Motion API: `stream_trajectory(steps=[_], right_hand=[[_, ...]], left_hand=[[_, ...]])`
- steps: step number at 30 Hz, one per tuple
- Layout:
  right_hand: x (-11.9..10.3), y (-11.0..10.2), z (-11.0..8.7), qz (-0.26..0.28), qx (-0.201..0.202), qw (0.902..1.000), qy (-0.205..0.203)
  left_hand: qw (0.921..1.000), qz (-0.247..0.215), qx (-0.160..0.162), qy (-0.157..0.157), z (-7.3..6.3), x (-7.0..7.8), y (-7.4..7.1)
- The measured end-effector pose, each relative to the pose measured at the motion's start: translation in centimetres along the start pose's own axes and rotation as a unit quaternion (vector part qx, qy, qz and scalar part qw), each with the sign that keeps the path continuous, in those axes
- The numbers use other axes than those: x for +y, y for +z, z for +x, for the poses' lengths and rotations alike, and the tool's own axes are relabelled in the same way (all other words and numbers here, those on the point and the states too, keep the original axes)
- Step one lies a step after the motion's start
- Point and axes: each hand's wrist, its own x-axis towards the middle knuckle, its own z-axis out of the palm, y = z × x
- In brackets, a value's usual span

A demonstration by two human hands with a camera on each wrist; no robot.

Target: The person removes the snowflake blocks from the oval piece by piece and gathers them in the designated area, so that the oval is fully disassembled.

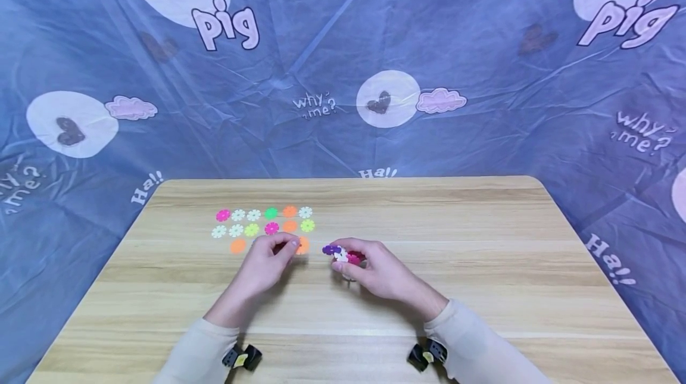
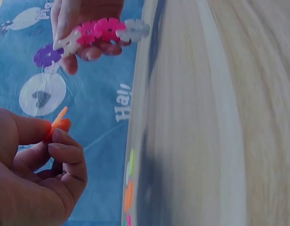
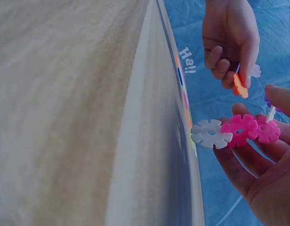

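Observation:
My left hand (image 1: 266, 263) pinches an orange notched snowflake disc (image 2: 59, 126) between thumb and fingertips, above the table. To its right, my right hand (image 1: 382, 269) holds a chain of interlocked snowflake discs (image 3: 242, 126) between thumb and fingers. In the left wrist view the chain runs from a purple disc (image 2: 47, 56) through a white disc (image 2: 68, 44) and two pink discs (image 2: 108, 29) to a whitish disc (image 2: 134, 30) at the far end. The orange disc and the chain are apart.
Loose flat discs lie in rows on the wooden table (image 1: 482, 241), beyond and left of my left hand: a pink disc (image 1: 223, 215), a green disc (image 1: 271, 213), a yellow disc (image 1: 307, 225), and several white and orange ones. My left hand partly hides the nearest row. A blue printed cloth (image 1: 332, 152) hangs behind.

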Motion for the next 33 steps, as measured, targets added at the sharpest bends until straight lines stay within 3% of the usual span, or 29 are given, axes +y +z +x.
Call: stream_trajectory(steps=[11, 19, 33], right_hand=[[-0.1, 0.0, -0.1, 0.021, -0.01, 0.9996, 0.015], [0.0, 0.0, -0.1, 0.017, -0.005, 0.9997, 0.018], [-0.1, 0.2, -0.2, 0.01, -0.008, 0.9997, 0.021]], left_hand=[[0.9986, -0.024, 0.019, -0.044, 0.7, -0.8, -0.9], [0.9975, 0.008, 0.035, -0.061, 1.7, -1.8, -1.7], [0.9945, 0.08, 0.017, -0.065, 3.5, -2.9, -2.6]])
